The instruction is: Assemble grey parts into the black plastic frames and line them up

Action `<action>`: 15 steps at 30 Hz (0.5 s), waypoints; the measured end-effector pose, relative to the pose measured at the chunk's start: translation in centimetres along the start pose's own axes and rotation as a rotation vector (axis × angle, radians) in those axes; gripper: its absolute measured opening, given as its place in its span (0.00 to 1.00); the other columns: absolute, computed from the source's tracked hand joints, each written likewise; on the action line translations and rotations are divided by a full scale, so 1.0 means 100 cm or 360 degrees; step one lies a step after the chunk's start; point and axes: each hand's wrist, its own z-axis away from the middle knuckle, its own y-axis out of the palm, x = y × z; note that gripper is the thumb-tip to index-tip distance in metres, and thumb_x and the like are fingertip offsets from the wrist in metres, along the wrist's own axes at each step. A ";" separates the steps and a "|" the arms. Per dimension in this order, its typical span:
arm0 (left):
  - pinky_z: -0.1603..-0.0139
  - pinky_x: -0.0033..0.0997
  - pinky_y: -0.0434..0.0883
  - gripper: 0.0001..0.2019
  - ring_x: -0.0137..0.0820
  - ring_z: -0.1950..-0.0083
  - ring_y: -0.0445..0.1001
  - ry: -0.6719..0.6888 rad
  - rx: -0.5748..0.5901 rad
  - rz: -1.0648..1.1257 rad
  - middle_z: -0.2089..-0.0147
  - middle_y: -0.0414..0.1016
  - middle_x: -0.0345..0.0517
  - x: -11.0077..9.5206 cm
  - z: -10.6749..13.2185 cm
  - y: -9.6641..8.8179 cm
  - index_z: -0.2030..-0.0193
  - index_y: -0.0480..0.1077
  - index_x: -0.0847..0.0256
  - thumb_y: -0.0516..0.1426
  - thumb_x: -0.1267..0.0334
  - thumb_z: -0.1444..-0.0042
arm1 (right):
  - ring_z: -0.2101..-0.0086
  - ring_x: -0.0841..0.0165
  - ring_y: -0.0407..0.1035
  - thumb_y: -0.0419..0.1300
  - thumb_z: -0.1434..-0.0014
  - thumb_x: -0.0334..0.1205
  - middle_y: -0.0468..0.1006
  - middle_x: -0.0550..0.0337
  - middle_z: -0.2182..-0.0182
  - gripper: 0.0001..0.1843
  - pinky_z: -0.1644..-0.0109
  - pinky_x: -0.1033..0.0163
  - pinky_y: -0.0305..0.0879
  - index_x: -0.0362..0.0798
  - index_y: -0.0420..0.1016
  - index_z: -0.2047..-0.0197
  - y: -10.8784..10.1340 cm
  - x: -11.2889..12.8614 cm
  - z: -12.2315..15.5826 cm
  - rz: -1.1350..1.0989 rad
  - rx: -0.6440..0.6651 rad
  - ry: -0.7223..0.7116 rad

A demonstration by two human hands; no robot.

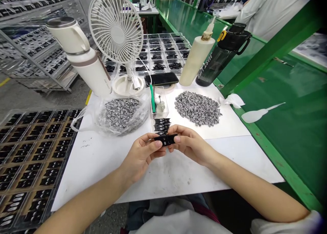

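Observation:
Between my two hands is a small black plastic part [166, 139], long and flat with small light spots on its face. My left hand [143, 154] pinches its left end between thumb and fingers. At the right end, the thumb and fingers of my right hand [190, 143] close on it. Just beyond lie several similar black parts [162, 124] in a short column, each with a grey oval piece. A heap of small grey pieces [198, 108] lies on white paper to the right. More grey pieces [120, 112] fill an open clear plastic bag [139, 120] on the left.
Behind stand a white fan [117, 34], white tumbler [85, 65], squeeze bottle [196, 58] and black water bottle [217, 58]. A phone [161, 78] lies before a compartment tray [163, 70]. Another tray [35, 155] of black parts is at left; a green frame [265, 53] borders the right.

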 end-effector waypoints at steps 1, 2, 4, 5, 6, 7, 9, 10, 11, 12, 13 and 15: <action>0.65 0.20 0.72 0.06 0.22 0.71 0.74 0.0003 0.0000 0.0002 0.72 0.76 0.40 0.000 0.000 0.000 0.66 0.66 0.63 0.59 0.70 0.51 | 0.72 0.73 0.69 0.60 0.50 0.34 0.71 0.61 0.72 0.09 0.65 0.64 0.66 0.45 0.66 0.63 0.000 0.000 0.000 0.0002 0.0000 0.0004; 0.65 0.20 0.72 0.06 0.22 0.71 0.74 0.0004 0.0000 0.0004 0.72 0.76 0.40 -0.001 0.000 0.000 0.66 0.66 0.63 0.59 0.70 0.51 | 0.72 0.73 0.69 0.60 0.50 0.34 0.71 0.61 0.72 0.09 0.64 0.64 0.66 0.45 0.66 0.63 0.000 0.000 0.000 0.0004 0.0003 0.0008; 0.65 0.20 0.71 0.06 0.23 0.71 0.74 0.0000 0.0008 0.0003 0.72 0.76 0.40 -0.002 0.001 0.000 0.66 0.66 0.62 0.59 0.70 0.51 | 0.72 0.72 0.69 0.60 0.50 0.34 0.72 0.60 0.72 0.09 0.64 0.64 0.66 0.45 0.67 0.63 -0.001 0.000 0.001 0.0006 0.0009 0.0009; 0.65 0.20 0.71 0.06 0.23 0.71 0.74 -0.0003 0.0012 0.0002 0.72 0.76 0.40 -0.002 0.001 0.000 0.66 0.66 0.62 0.59 0.70 0.51 | 0.72 0.72 0.69 0.60 0.50 0.34 0.72 0.60 0.72 0.09 0.64 0.64 0.66 0.45 0.67 0.63 -0.001 0.000 0.001 0.0006 0.0012 0.0005; 0.65 0.20 0.71 0.06 0.23 0.71 0.74 -0.0001 0.0013 0.0003 0.72 0.76 0.40 -0.003 0.001 0.001 0.66 0.66 0.62 0.59 0.70 0.51 | 0.72 0.72 0.69 0.60 0.49 0.34 0.72 0.60 0.71 0.09 0.64 0.64 0.66 0.45 0.67 0.63 -0.001 -0.001 0.001 0.0006 0.0016 0.0002; 0.65 0.20 0.71 0.06 0.23 0.71 0.74 0.0002 0.0011 0.0004 0.72 0.76 0.40 -0.003 0.001 0.001 0.66 0.66 0.62 0.59 0.70 0.51 | 0.72 0.72 0.69 0.60 0.49 0.34 0.72 0.60 0.71 0.09 0.64 0.64 0.65 0.45 0.67 0.63 -0.001 -0.001 0.001 0.0004 0.0019 0.0000; 0.65 0.20 0.71 0.06 0.23 0.71 0.74 0.0006 0.0009 0.0006 0.72 0.76 0.40 -0.003 0.001 0.001 0.66 0.66 0.62 0.59 0.70 0.51 | 0.72 0.72 0.69 0.59 0.49 0.34 0.72 0.61 0.72 0.09 0.64 0.64 0.65 0.45 0.67 0.63 -0.001 -0.001 0.001 0.0003 0.0024 0.0001; 0.65 0.20 0.71 0.06 0.22 0.71 0.74 0.0007 0.0009 0.0006 0.72 0.76 0.40 -0.003 0.000 0.000 0.66 0.66 0.62 0.59 0.70 0.51 | 0.72 0.72 0.69 0.59 0.49 0.34 0.72 0.61 0.72 0.09 0.64 0.64 0.65 0.45 0.67 0.63 -0.001 -0.001 0.001 0.0004 0.0024 0.0001; 0.66 0.19 0.71 0.06 0.22 0.71 0.74 0.0011 0.0009 0.0005 0.72 0.76 0.40 -0.002 0.000 0.000 0.67 0.67 0.62 0.59 0.70 0.52 | 0.72 0.73 0.69 0.60 0.49 0.34 0.72 0.61 0.72 0.09 0.64 0.64 0.65 0.45 0.67 0.63 -0.001 -0.001 0.001 0.0006 0.0023 0.0000; 0.66 0.19 0.71 0.06 0.22 0.71 0.73 0.0017 0.0008 0.0006 0.73 0.75 0.39 -0.002 -0.001 -0.001 0.66 0.67 0.62 0.60 0.70 0.52 | 0.72 0.73 0.69 0.59 0.49 0.34 0.72 0.61 0.72 0.09 0.64 0.64 0.65 0.45 0.67 0.63 -0.001 -0.001 0.001 0.0009 0.0022 -0.0002; 0.67 0.18 0.71 0.06 0.22 0.71 0.73 0.0022 0.0007 0.0006 0.73 0.75 0.39 -0.001 -0.001 -0.001 0.66 0.67 0.62 0.60 0.71 0.52 | 0.72 0.73 0.69 0.59 0.49 0.34 0.72 0.61 0.71 0.09 0.64 0.64 0.65 0.45 0.66 0.63 0.000 -0.001 0.001 0.0013 0.0023 -0.0006; 0.67 0.18 0.70 0.07 0.21 0.72 0.73 0.0025 0.0005 -0.0002 0.73 0.75 0.39 0.000 -0.001 -0.002 0.65 0.68 0.62 0.60 0.71 0.52 | 0.71 0.72 0.69 0.59 0.49 0.34 0.72 0.61 0.71 0.09 0.63 0.63 0.65 0.45 0.66 0.63 0.000 0.000 0.000 0.0028 0.0026 -0.0014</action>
